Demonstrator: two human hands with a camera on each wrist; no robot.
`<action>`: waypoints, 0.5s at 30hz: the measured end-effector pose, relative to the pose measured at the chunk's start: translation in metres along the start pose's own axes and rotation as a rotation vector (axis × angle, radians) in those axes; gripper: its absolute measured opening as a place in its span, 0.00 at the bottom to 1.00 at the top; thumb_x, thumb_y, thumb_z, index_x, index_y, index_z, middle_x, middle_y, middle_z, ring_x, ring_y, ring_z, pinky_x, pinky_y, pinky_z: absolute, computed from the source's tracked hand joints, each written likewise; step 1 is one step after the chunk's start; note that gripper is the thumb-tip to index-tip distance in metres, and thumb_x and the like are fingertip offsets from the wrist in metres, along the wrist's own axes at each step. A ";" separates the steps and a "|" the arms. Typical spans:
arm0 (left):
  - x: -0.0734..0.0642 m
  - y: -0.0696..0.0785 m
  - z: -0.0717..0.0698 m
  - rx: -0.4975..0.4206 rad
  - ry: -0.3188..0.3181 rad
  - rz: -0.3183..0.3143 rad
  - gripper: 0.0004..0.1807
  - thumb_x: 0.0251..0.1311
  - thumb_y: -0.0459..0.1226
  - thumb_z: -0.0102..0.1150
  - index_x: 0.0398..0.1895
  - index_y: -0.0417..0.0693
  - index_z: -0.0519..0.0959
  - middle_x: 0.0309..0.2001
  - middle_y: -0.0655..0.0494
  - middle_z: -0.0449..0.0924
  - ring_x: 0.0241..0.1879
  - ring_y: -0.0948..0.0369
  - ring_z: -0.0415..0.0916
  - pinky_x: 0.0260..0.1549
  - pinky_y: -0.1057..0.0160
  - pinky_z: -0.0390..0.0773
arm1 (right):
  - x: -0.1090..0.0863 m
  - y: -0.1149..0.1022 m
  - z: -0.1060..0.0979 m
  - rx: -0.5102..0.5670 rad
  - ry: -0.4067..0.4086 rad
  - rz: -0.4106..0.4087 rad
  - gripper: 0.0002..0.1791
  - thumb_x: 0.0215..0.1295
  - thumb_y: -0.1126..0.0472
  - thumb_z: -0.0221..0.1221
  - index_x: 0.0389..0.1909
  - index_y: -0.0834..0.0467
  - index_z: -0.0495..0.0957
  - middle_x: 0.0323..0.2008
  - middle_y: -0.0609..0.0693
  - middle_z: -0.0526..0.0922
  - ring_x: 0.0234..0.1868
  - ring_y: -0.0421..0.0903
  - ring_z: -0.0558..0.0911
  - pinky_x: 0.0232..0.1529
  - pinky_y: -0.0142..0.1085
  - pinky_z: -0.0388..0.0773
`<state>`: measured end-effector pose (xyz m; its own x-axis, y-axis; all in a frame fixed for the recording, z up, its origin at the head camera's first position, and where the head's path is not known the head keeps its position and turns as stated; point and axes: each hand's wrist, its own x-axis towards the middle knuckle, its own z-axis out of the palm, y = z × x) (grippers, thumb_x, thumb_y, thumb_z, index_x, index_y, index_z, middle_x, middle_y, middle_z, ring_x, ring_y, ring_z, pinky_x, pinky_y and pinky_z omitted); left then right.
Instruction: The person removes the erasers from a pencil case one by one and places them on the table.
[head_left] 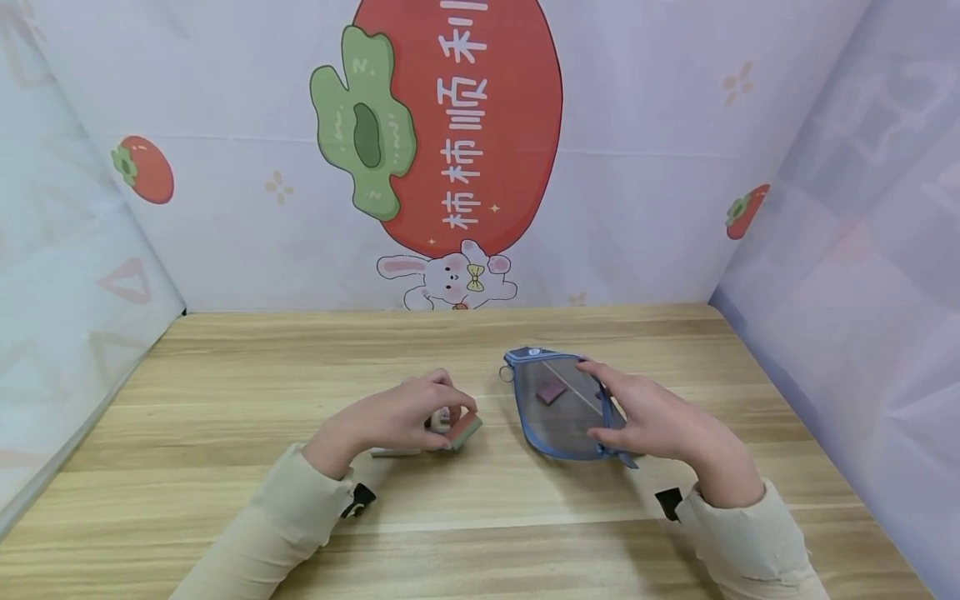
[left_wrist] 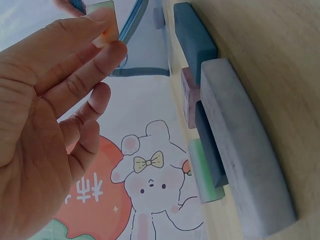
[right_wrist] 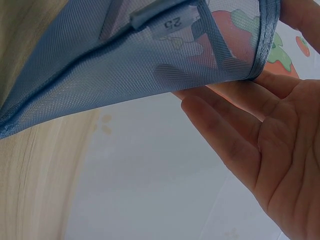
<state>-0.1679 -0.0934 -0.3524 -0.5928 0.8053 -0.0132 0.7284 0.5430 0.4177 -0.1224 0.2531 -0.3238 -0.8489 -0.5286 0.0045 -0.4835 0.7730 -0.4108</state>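
Note:
My left hand [head_left: 405, 410] pinches a small green-and-orange eraser [head_left: 464, 432] between thumb and fingertips, over the table left of the pouch. In the left wrist view the same eraser [left_wrist: 106, 22] shows at the fingertips, the other fingers loosely bent below. My right hand [head_left: 660, 417] holds a blue mesh zip pouch [head_left: 558, 429] by its right end, thumb on the near edge and fingers on the far one. A purple block [head_left: 551, 392] shows through the mesh. The right wrist view has the pouch [right_wrist: 120, 75] tilted up, with some fingers behind it.
Close by my left hand lie several eraser-like blocks: a long grey-white one [left_wrist: 245, 145], a teal one [left_wrist: 192, 37], a pink one [left_wrist: 189, 97], a dark blue one [left_wrist: 212, 145] and a green one [left_wrist: 202, 170]. A printed backdrop [head_left: 637, 208] stands behind the wooden table [head_left: 300, 350].

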 end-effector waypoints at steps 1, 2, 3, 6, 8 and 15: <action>-0.001 -0.001 -0.001 -0.002 0.004 0.002 0.24 0.55 0.41 0.72 0.56 0.55 0.80 0.39 0.69 0.78 0.47 0.62 0.70 0.44 0.66 0.75 | 0.000 0.000 0.000 0.002 0.002 0.000 0.45 0.59 0.58 0.68 0.73 0.64 0.57 0.61 0.66 0.77 0.58 0.58 0.80 0.54 0.53 0.77; -0.001 -0.001 -0.001 -0.004 0.008 0.004 0.24 0.55 0.40 0.72 0.56 0.55 0.80 0.39 0.69 0.78 0.47 0.62 0.70 0.44 0.66 0.76 | 0.000 0.000 0.000 0.004 0.003 -0.001 0.45 0.59 0.58 0.68 0.73 0.64 0.57 0.61 0.66 0.77 0.58 0.58 0.80 0.54 0.53 0.77; -0.002 -0.002 -0.002 -0.003 0.011 0.003 0.23 0.55 0.40 0.72 0.56 0.55 0.80 0.39 0.69 0.78 0.47 0.62 0.70 0.44 0.66 0.76 | 0.000 -0.001 0.000 0.003 0.004 -0.002 0.45 0.59 0.58 0.68 0.73 0.64 0.57 0.60 0.65 0.77 0.57 0.58 0.81 0.54 0.52 0.78; -0.004 -0.004 -0.003 -0.001 0.024 0.012 0.22 0.55 0.40 0.72 0.54 0.56 0.80 0.38 0.69 0.78 0.47 0.60 0.71 0.45 0.66 0.76 | -0.001 -0.001 -0.001 0.004 0.007 -0.015 0.45 0.59 0.58 0.69 0.73 0.65 0.57 0.60 0.65 0.78 0.57 0.58 0.81 0.53 0.52 0.78; -0.006 -0.005 -0.004 0.000 0.032 0.020 0.22 0.55 0.39 0.72 0.54 0.56 0.80 0.38 0.70 0.78 0.47 0.59 0.72 0.44 0.66 0.76 | 0.000 -0.002 -0.002 0.004 0.007 -0.022 0.45 0.59 0.57 0.69 0.73 0.65 0.58 0.59 0.65 0.78 0.56 0.57 0.81 0.52 0.52 0.78; -0.011 -0.009 -0.004 -0.018 0.051 0.032 0.18 0.55 0.38 0.72 0.49 0.58 0.80 0.36 0.71 0.78 0.46 0.58 0.72 0.43 0.66 0.75 | 0.001 -0.002 -0.001 0.007 -0.003 -0.003 0.45 0.59 0.57 0.69 0.73 0.64 0.57 0.59 0.65 0.79 0.56 0.57 0.81 0.52 0.51 0.79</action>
<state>-0.1690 -0.1082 -0.3526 -0.5860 0.8090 0.0463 0.7414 0.5122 0.4335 -0.1223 0.2516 -0.3222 -0.8467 -0.5320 0.0032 -0.4846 0.7688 -0.4174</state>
